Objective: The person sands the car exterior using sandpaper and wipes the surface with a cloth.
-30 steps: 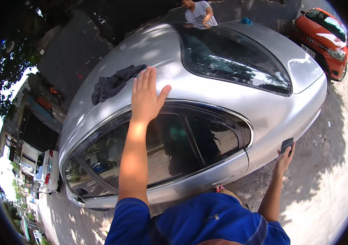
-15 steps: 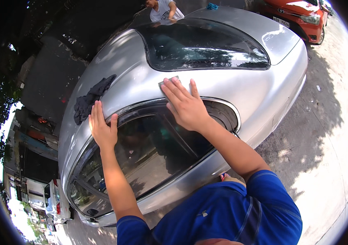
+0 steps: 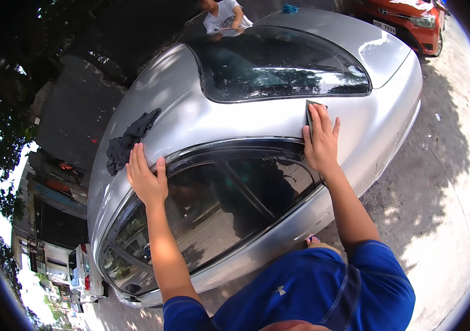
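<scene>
A silver car stands before me, and both my hands are on its roof (image 3: 246, 118). My right hand (image 3: 322, 144) presses a small dark piece of sandpaper (image 3: 309, 117) on the silver panel between the side windows and the rear glass. Its fingers lie over the sheet, with a dark edge showing at their left. My left hand (image 3: 149, 181) rests with spread fingers on the roof edge above the side window, holding nothing. Just beyond its fingertips lies a crumpled dark grey cloth (image 3: 131, 142).
Close below my hands are the side windows (image 3: 202, 198), with the dark rear glass (image 3: 279, 66) beyond the roof. A person in a white shirt (image 3: 227, 16) leans at the far side. A blue cloth (image 3: 289, 9) lies on the trunk; a red car (image 3: 411, 25) is parked behind.
My right hand has slid to the right along the panel, taking the sandpaper with it. My left hand stays at the roof edge beside the dark cloth.
</scene>
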### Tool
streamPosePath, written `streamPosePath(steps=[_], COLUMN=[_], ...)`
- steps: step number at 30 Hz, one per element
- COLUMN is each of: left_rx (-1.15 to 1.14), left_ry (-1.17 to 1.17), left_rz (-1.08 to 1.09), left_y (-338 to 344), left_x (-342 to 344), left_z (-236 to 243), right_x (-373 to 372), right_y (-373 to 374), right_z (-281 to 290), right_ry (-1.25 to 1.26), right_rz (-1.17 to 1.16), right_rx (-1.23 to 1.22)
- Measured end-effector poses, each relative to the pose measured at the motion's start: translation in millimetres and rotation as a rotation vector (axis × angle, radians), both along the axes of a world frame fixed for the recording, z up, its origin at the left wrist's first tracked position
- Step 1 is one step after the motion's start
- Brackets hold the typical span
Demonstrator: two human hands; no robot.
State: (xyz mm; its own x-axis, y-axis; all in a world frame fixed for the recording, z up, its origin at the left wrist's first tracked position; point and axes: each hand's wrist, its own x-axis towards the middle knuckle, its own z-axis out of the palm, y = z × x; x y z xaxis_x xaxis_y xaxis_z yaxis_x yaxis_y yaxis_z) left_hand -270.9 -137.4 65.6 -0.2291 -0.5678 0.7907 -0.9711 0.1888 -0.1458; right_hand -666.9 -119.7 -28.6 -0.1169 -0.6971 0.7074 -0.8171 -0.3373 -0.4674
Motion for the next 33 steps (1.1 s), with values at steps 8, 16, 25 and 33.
streamPosePath(steps=[8, 16, 25, 33], left_rx=[0.024, 0.071, 0.298, 0.295], left_ry=[-0.004, -0.134, -0.449, -0.422], left_rz=[-0.030, -0.002, -0.526, -0.430], left_y=[0.8, 5.2, -19.1, -21.6], left_x=[-5.0, -106.5, -330.3, -253.5], left_z=[5.0, -18.9, -74.9, -18.7], right_x=[63.2, -131.2, -94.2, -32.2], right_y=[15.4, 79.0, 79.9, 37.3], right_z=[25.2, -144.1, -131.8, -56.4], right_ry=[0.119, -0.277, -0.496, -0.020], right_rz=[0.320, -0.289, -0.153, 0.091], right_rx=[-0.052, 0.490, 0.256, 0.068])
